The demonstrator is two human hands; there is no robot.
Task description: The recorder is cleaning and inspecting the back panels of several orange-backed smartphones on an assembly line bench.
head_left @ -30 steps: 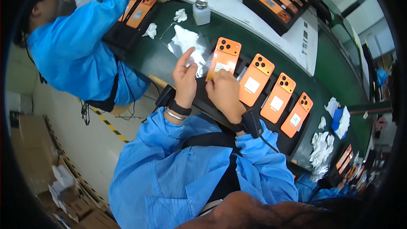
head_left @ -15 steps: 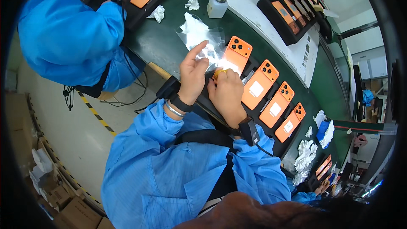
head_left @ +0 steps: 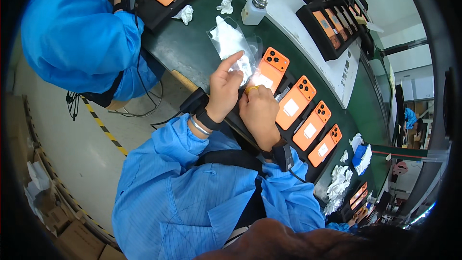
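Note:
My right hand is closed round a small yellow thing, mostly hidden, at the lower end of an orange phone. That phone lies back up, its camera block toward the far side. Beside it, my left hand has its index finger stretched over a clear plastic sheet and its thumb apart; its other fingers are partly hidden. A white wipe lies by the sheet. To the right, further orange phones with white labels lie in a row on a black tray.
Beyond the wipe stands a bottle with a metal cap, near crumpled tissues. A black rack of phones sits on the white ledge. A co-worker in blue sits at left. More wipes lie at right.
The view has turned slightly, shifting the bench in the picture. Both hands stay at the same phone, and my right hand still grips the yellow thing.

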